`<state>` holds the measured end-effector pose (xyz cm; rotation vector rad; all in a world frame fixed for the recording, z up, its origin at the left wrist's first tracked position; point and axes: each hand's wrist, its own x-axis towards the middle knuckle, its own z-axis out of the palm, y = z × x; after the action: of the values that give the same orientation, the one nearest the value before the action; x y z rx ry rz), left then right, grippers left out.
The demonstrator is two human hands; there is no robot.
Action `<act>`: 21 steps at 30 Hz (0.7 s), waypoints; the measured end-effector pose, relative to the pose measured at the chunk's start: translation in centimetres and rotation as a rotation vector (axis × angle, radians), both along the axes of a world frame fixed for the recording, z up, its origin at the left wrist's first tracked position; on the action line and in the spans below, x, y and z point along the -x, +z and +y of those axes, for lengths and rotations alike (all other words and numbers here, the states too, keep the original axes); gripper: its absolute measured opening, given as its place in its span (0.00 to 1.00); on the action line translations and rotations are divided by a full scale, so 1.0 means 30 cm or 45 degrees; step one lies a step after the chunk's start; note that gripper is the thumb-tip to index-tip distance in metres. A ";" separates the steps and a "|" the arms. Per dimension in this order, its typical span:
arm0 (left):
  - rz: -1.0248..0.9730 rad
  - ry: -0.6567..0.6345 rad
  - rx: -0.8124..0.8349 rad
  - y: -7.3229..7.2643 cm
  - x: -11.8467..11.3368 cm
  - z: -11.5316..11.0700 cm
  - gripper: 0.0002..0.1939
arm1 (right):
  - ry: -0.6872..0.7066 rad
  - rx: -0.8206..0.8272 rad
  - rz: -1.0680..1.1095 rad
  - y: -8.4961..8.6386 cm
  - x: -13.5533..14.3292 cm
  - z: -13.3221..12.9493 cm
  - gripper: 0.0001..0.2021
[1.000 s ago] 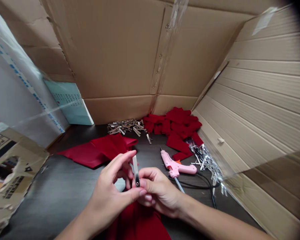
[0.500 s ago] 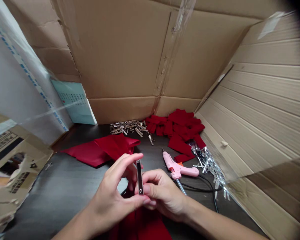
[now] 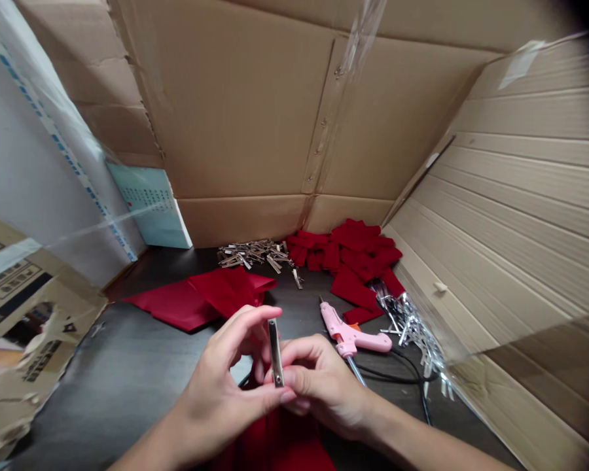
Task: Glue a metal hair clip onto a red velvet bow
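A slim metal clip (image 3: 275, 350) stands nearly upright between my hands. My left hand (image 3: 230, 376) holds it, index finger at the top end and thumb by the lower end. From the right, my right hand (image 3: 319, 379) pinches at the clip's lower part with thumb and fingers; whether it also grips some fabric is hidden. Red fabric (image 3: 285, 441) hangs or lies just below both hands. A pink glue gun (image 3: 356, 337) rests on the dark table (image 3: 112, 366) to the right of my right hand.
Folded red cloth (image 3: 196, 297) lies behind my left hand. Farther back are a heap of metal clips (image 3: 255, 252) and a pile of red pieces (image 3: 356, 252). Silver strips (image 3: 415, 333) and a black cable (image 3: 397, 377) lie right. Cardboard walls (image 3: 245, 98) surround the table.
The view has shifted slightly, so the surroundings sit a little lower. The clip has turned a little between my fingers; both hands keep nearly the same hold.
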<state>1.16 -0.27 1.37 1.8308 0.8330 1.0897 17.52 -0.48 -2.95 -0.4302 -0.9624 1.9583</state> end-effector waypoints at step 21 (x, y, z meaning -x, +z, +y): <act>-0.029 0.194 0.031 -0.003 0.018 0.028 0.27 | 0.087 -1.023 -2.855 0.141 -0.370 0.153 0.10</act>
<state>0.64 0.58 1.27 1.7542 0.9808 1.1886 28.62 4.10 1.28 -2.0947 -2.7090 0.1069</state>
